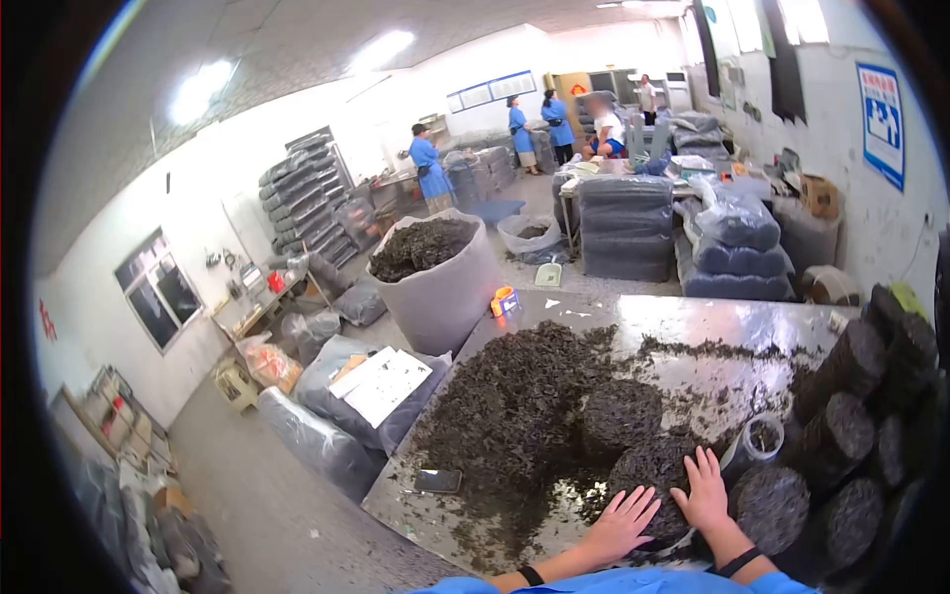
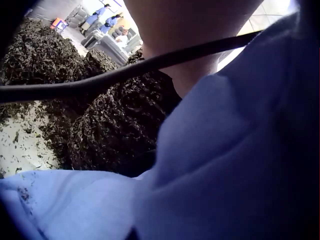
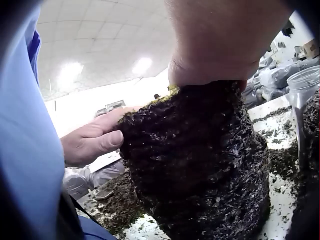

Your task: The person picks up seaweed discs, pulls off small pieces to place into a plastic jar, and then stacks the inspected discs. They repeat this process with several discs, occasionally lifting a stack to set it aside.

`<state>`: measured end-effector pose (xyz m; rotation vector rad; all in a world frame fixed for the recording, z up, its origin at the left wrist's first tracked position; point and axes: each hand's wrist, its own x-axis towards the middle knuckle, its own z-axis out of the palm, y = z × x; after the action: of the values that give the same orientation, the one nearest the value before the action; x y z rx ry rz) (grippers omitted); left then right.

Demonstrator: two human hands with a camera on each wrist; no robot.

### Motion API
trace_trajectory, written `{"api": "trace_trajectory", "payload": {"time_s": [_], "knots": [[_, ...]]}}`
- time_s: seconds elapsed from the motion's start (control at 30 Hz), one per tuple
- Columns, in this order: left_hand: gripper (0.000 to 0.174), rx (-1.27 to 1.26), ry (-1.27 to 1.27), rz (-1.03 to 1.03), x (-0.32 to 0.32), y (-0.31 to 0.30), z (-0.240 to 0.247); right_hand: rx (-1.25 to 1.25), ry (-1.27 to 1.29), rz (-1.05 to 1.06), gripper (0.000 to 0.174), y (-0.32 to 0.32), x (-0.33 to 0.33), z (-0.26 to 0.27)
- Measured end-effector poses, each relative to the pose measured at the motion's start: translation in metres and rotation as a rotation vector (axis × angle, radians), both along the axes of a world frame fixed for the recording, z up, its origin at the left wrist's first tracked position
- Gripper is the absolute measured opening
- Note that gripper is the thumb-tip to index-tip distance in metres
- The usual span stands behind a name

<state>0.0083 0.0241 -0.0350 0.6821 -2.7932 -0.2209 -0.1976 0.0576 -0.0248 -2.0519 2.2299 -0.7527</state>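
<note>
A squat cylinder of dark, dried, seaweed-like flakes (image 1: pixel 648 470) stands at the near edge of the metal table. My left hand (image 1: pixel 618 523) lies on its near left side, fingers spread and straight. On its right side rests my right hand (image 1: pixel 705 490), fingers also extended. The right wrist view shows the left hand (image 3: pixel 95 140) touching the upper rim, thumb along the cylinder's (image 3: pixel 195 170) edge. A sleeve and forearm fill much of the left wrist view, hiding the left fingers there. Just right of my right hand stands a clear plastic tube (image 1: pixel 734 463) with dark flakes inside.
A loose heap of flakes (image 1: pixel 505 391) covers the table's left middle, beside another cylinder (image 1: pixel 621 414). Several more cylinders (image 1: pixel 772 510) crowd the right. A phone (image 1: pixel 438 481) lies near the left edge. Beyond stand a large full sack (image 1: pixel 435 292) and people in blue (image 1: pixel 428 166).
</note>
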Motion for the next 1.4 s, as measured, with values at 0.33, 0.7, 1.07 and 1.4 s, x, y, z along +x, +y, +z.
{"api": "trace_trajectory", "payload": {"time_s": [0.33,0.7,1.07,1.4], "knots": [[0.072,-0.004,-0.012,0.019,0.003,0.003,0.002,0.129,-0.42,-0.264,0.068,-0.007,-0.007,-0.003],[0.073,-0.064,-0.104,0.074,-0.002,0.013,0.0,0.032,-0.243,-0.086,0.067,-0.012,-0.008,-0.005],[0.073,-0.053,-0.084,0.114,0.0,0.014,-0.001,-0.034,-0.663,-0.101,0.057,-0.025,-0.018,0.001],[0.074,-0.026,-0.068,0.097,0.002,0.01,0.004,0.025,-0.669,-0.179,0.051,-0.033,-0.018,-0.007]]}}
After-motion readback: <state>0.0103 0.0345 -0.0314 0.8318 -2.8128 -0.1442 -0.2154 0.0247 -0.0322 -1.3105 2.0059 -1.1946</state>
